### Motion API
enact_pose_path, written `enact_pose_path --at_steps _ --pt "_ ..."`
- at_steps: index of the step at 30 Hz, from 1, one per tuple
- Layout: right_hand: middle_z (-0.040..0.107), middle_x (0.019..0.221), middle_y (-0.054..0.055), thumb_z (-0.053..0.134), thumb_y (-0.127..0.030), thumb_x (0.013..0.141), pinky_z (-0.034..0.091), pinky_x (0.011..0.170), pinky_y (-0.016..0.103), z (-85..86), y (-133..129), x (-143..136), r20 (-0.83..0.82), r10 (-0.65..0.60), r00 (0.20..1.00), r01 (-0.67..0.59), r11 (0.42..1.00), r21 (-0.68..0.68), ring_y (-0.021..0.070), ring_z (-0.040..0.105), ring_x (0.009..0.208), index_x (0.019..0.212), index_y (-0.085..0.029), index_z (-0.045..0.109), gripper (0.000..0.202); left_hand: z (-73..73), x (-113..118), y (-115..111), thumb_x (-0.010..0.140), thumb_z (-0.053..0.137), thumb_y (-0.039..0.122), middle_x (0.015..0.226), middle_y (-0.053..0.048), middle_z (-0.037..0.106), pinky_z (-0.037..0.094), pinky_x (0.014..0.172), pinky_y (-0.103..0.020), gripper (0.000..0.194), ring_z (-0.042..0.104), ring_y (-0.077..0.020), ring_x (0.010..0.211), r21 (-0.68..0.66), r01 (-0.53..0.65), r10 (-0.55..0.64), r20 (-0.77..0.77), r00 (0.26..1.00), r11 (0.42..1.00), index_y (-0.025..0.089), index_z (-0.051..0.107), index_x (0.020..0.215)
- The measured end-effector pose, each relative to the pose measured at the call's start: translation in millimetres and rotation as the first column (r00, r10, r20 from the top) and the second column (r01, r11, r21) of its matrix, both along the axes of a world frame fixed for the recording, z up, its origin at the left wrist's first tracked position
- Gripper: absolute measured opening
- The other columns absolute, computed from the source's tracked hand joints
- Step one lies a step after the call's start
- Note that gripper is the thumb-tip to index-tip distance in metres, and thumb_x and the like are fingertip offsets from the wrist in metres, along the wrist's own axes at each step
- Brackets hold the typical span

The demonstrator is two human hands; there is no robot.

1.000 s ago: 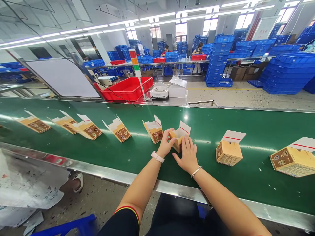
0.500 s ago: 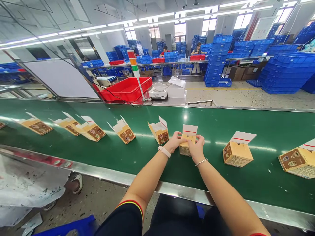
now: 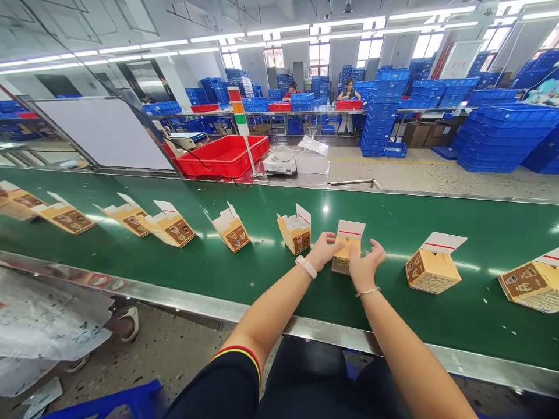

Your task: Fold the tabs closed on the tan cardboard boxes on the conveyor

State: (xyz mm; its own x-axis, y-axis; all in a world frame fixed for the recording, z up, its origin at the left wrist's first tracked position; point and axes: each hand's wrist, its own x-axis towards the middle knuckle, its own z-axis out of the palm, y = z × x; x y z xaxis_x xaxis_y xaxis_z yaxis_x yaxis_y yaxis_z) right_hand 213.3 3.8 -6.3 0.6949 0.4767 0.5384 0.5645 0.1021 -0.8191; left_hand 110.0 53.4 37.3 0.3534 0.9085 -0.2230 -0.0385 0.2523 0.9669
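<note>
A small tan cardboard box (image 3: 346, 263) stands on the green conveyor belt (image 3: 271, 297), its white lid flap with a red stripe raised at the back. At its left side is my left hand (image 3: 324, 251), fingers stretched out and thumb touching the box's top edge. My right hand (image 3: 365, 265) is at the right front corner, with fingers spread away from the box and the thumb side close to it. Whether the right thumb touches is hidden. Left of my hands stands an open box (image 3: 300, 240) with raised flaps; to the right is another box (image 3: 432, 270) with its lid flap up.
Several more open boxes (image 3: 174, 231) line the belt to the left, and one box (image 3: 530, 285) lies far right. Behind the belt are a red bin (image 3: 222, 157), a signal light (image 3: 239, 113) and a white scale (image 3: 280, 162). A metal rail (image 3: 336, 334) edges the near side.
The boxes have shifted right along the belt, and my hands have moved with the middle one. My right hand's fingers have come off the box and spread; my left fingers have loosened.
</note>
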Motion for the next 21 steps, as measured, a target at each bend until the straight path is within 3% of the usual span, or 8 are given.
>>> enact_pose_path --at_steps 2,4,6,7,9,12,16,21 --pt "0.040 0.125 0.017 0.056 -0.036 0.077 0.037 0.103 0.060 7.1 -19 -10 0.215 -0.005 0.977 -0.024 0.991 0.133 0.0322 0.042 0.124 0.115 -0.020 0.042 0.044 -0.6 -16 -9 0.076 0.069 0.029 0.089 -0.005 0.061 0.049 0.081 -0.031 0.026 0.061 -0.0170 0.083 0.230 -0.156 0.154 0.025 0.988 0.961 0.018 0.054 0.094" --pt "0.043 0.125 0.015 0.055 -0.031 0.079 0.038 0.102 0.060 10.1 -33 -28 0.423 0.132 0.896 -0.220 0.961 0.166 0.0313 0.044 0.124 0.115 -0.022 0.043 0.039 -2.0 -41 -11 0.080 0.064 0.035 0.096 -0.007 0.061 0.046 0.090 -0.035 0.024 0.060 -0.0203 0.096 0.460 -0.417 0.416 0.108 0.903 0.784 0.019 0.054 0.094" --pt "0.049 0.125 0.013 0.051 -0.027 0.082 0.040 0.103 0.057 9.1 -35 -48 0.527 0.360 0.770 -0.448 0.893 0.045 0.0294 0.047 0.125 0.122 -0.024 0.043 0.041 -3.1 -64 -3 0.079 0.064 0.038 0.113 -0.010 0.057 0.041 0.100 -0.037 0.033 0.054 -0.0230 0.112 0.536 -0.636 0.634 0.223 0.741 0.555 0.020 0.051 0.103" --pt "0.050 0.128 0.014 0.049 -0.026 0.083 0.039 0.105 0.057 7.5 -31 -56 0.523 0.460 0.718 -0.520 0.853 -0.037 0.0292 0.045 0.128 0.128 -0.024 0.041 0.046 -3.5 -74 5 0.080 0.063 0.040 0.119 -0.011 0.055 0.039 0.103 -0.038 0.037 0.052 -0.0233 0.118 0.525 -0.677 0.663 0.255 0.703 0.516 0.020 0.050 0.108" --pt "0.045 0.139 0.015 0.048 -0.029 0.084 0.034 0.108 0.058 2.8 -14 -67 0.449 0.573 0.685 -0.558 0.810 -0.183 0.0308 0.036 0.136 0.139 -0.021 0.034 0.058 -4.9 -85 22 0.084 0.058 0.043 0.122 -0.013 0.057 0.038 0.104 -0.038 0.042 0.053 -0.0223 0.119 0.471 -0.635 0.578 0.282 0.766 0.612 0.020 0.046 0.117" --pt "0.039 0.147 0.014 0.049 -0.037 0.084 0.030 0.106 0.065 -4.0 17 -65 0.343 0.582 0.738 -0.484 0.810 -0.331 0.0356 0.028 0.139 0.144 -0.023 0.032 0.064 -10.0 -85 39 0.086 0.055 0.043 0.111 -0.010 0.064 0.043 0.100 -0.037 0.054 0.060 -0.0189 0.108 0.423 -0.492 0.389 0.310 0.867 0.761 0.020 0.036 0.131" --pt "0.045 0.145 0.009 0.056 -0.044 0.081 0.030 0.104 0.065 -2.7 43 -49 0.341 0.547 0.764 -0.431 0.827 -0.362 0.0369 0.034 0.134 0.135 -0.028 0.046 0.058 -20.4 -78 39 0.081 0.063 0.037 0.111 -0.009 0.066 0.047 0.094 -0.035 0.062 0.064 -0.0185 0.099 0.471 -0.396 0.311 0.251 0.917 0.788 0.022 0.036 0.135" --pt "0.057 0.131 0.010 0.066 -0.049 0.073 0.032 0.100 0.065 16.1 46 -32 0.372 0.579 0.725 -0.413 0.798 -0.438 0.0396 0.036 0.129 0.115 -0.023 0.064 0.049 -26.3 -72 36 0.076 0.067 0.036 0.099 -0.007 0.069 0.045 0.094 -0.037 0.034 0.063 -0.0224 0.097 0.552 -0.145 0.161 0.019 0.987 0.821 0.020 0.061 0.105"
